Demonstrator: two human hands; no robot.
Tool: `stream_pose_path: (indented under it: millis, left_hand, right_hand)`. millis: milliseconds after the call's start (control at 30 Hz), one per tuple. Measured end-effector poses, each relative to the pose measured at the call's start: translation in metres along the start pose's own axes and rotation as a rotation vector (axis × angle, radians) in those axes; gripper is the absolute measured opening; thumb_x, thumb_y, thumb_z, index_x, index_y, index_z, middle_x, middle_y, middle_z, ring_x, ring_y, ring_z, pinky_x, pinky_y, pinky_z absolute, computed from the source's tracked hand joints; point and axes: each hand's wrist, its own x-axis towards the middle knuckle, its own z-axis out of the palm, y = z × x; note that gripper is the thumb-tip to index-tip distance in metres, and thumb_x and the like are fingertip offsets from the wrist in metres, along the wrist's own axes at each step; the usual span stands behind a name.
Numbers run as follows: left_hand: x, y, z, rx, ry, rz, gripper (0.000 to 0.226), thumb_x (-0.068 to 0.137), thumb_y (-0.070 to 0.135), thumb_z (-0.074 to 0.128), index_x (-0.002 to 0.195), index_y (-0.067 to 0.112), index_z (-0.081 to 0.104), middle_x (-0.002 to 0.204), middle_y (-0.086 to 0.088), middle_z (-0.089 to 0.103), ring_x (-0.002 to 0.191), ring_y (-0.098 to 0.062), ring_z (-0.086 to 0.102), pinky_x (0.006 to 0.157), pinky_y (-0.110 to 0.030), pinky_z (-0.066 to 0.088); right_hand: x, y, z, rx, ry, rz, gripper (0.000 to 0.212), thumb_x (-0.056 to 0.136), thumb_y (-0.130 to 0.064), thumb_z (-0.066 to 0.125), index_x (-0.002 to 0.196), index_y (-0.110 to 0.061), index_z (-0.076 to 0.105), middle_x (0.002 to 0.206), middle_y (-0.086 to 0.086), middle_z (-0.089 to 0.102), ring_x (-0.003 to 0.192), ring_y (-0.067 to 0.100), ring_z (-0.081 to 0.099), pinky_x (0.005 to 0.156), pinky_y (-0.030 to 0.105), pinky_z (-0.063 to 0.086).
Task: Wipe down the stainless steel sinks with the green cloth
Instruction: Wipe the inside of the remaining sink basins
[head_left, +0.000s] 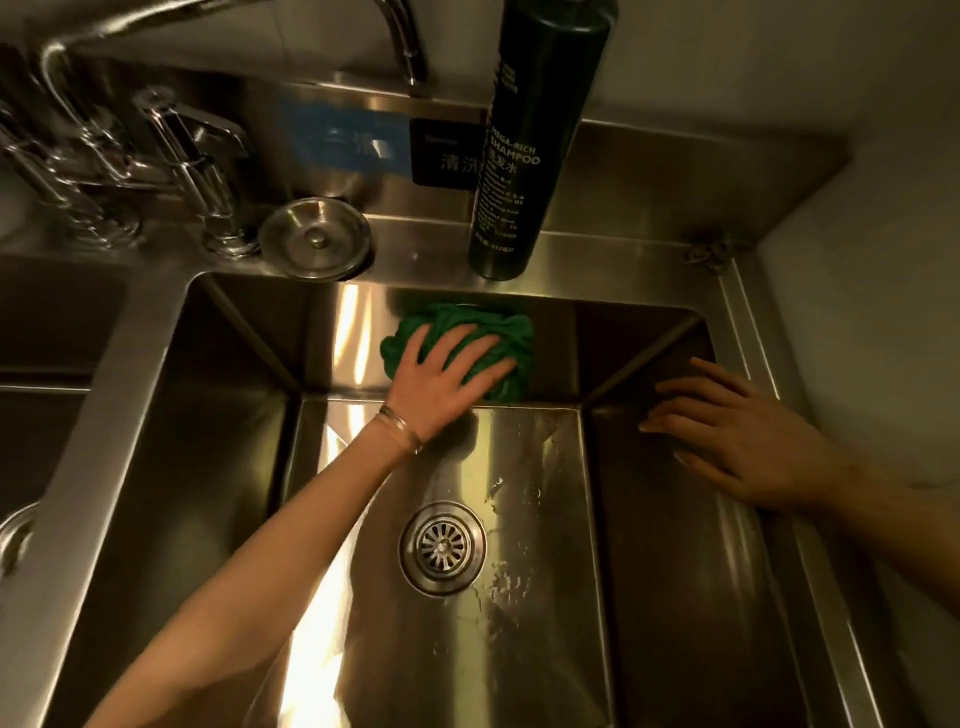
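Note:
A bunched green cloth (511, 332) lies against the back wall of the right-hand stainless steel sink (182, 467). My left hand (441, 374), with bracelets at the wrist, presses flat on the cloth with its fingers spread straight. My right hand (727, 431) is over the sink's right wall, fingers straight and pointing left, holding nothing. The sink floor has a round drain strainer (442, 545) and water drops beside it.
A tall dark shampoo bottle (524, 150) stands on the back ledge above the cloth. A round metal lid (314, 239) and chrome taps (187, 156) sit to its left. A faucet spout (405, 41) hangs overhead. A second basin (47, 332) lies at the left.

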Motion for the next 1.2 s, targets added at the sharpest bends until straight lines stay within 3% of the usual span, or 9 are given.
stream_pose_path:
  millis: [233,333,400,567,767,900,1000,1100,1200]
  left_hand:
    - [-0.02,-0.021,0.002,0.0,-0.607,0.299,0.045,0.056,0.023,0.083,0.099,0.029,0.072,0.108,0.0,0.07,0.101,-0.025,0.061,0.085,-0.045,0.048]
    - [-0.044,-0.032,-0.007,-0.006,-0.862,0.232,0.052,0.04,0.024,0.092,0.089,0.029,0.076,0.103,0.001,0.071,0.094,-0.023,0.068,0.079,-0.046,0.054]
    - [-0.058,-0.043,-0.014,0.03,-0.966,0.121,0.051,0.056,0.022,0.088,0.104,0.029,0.072,0.118,-0.002,0.066,0.108,-0.026,0.063,0.089,-0.051,0.048]
    - [-0.072,-0.06,-0.038,0.059,-0.673,-0.113,0.033,0.066,0.01,0.071,0.097,0.021,0.074,0.11,-0.011,0.067,0.101,-0.036,0.059,0.084,-0.061,0.045]
    - [-0.062,-0.075,-0.035,0.119,-0.249,-0.185,0.032,0.08,0.021,0.052,0.111,0.03,0.051,0.12,-0.001,0.045,0.104,-0.03,0.042,0.093,-0.049,0.037]
    - [-0.086,-0.075,-0.024,0.08,-0.392,-0.256,0.036,0.075,0.02,0.052,0.11,0.027,0.059,0.12,-0.005,0.046,0.103,-0.033,0.039,0.082,-0.058,0.044]
    - [-0.104,-0.066,-0.017,0.022,-0.719,-0.399,0.048,0.06,0.008,0.08,0.106,0.02,0.071,0.121,-0.013,0.059,0.11,-0.036,0.04,0.085,-0.061,0.043]
    - [-0.119,-0.053,-0.011,-0.086,-1.094,-0.745,0.049,0.087,0.012,0.058,0.132,0.031,0.05,0.147,-0.008,0.031,0.134,-0.036,0.021,0.104,-0.053,0.032]
    - [-0.124,-0.05,-0.005,-0.236,-1.151,-0.971,0.051,0.088,0.017,0.056,0.137,0.03,0.045,0.147,-0.008,0.024,0.134,-0.035,0.02,0.107,-0.046,0.034]
  right_hand:
    - [0.003,0.0,-0.001,-0.013,0.044,-0.023,0.067,0.096,-0.048,0.007,0.113,-0.022,0.066,0.109,-0.003,0.068,0.119,0.016,0.042,0.113,0.035,0.008]
    - [0.001,0.001,0.002,-0.028,0.052,-0.023,0.068,0.096,-0.048,0.006,0.112,-0.021,0.066,0.109,-0.001,0.068,0.118,0.017,0.043,0.114,0.035,0.007]
    - [0.003,0.002,0.004,-0.031,0.073,-0.022,0.067,0.096,-0.049,0.007,0.111,-0.02,0.065,0.107,0.0,0.069,0.117,0.018,0.043,0.114,0.036,0.008]
    - [0.003,0.002,0.005,-0.035,0.075,-0.03,0.064,0.096,-0.05,0.01,0.111,-0.021,0.065,0.105,0.001,0.068,0.117,0.019,0.044,0.113,0.037,0.011]
    - [0.003,0.0,0.004,-0.054,0.069,-0.031,0.066,0.095,-0.05,0.01,0.111,-0.021,0.068,0.106,-0.001,0.068,0.117,0.018,0.044,0.113,0.037,0.011]
    - [0.003,0.001,0.005,-0.038,0.073,-0.031,0.064,0.095,-0.05,0.012,0.112,-0.022,0.066,0.107,-0.001,0.068,0.116,0.017,0.045,0.112,0.04,0.016]
    - [0.003,0.002,0.005,-0.035,0.089,-0.041,0.064,0.095,-0.049,0.011,0.111,-0.021,0.066,0.107,-0.002,0.068,0.116,0.017,0.045,0.109,0.042,0.022]
    - [0.003,0.002,0.003,-0.027,0.08,-0.039,0.066,0.096,-0.049,0.009,0.111,-0.021,0.067,0.105,-0.002,0.069,0.116,0.017,0.045,0.108,0.043,0.023]
    - [0.002,0.001,0.001,-0.021,0.063,-0.019,0.064,0.096,-0.049,0.01,0.112,-0.022,0.066,0.105,-0.002,0.069,0.116,0.017,0.045,0.11,0.042,0.022]
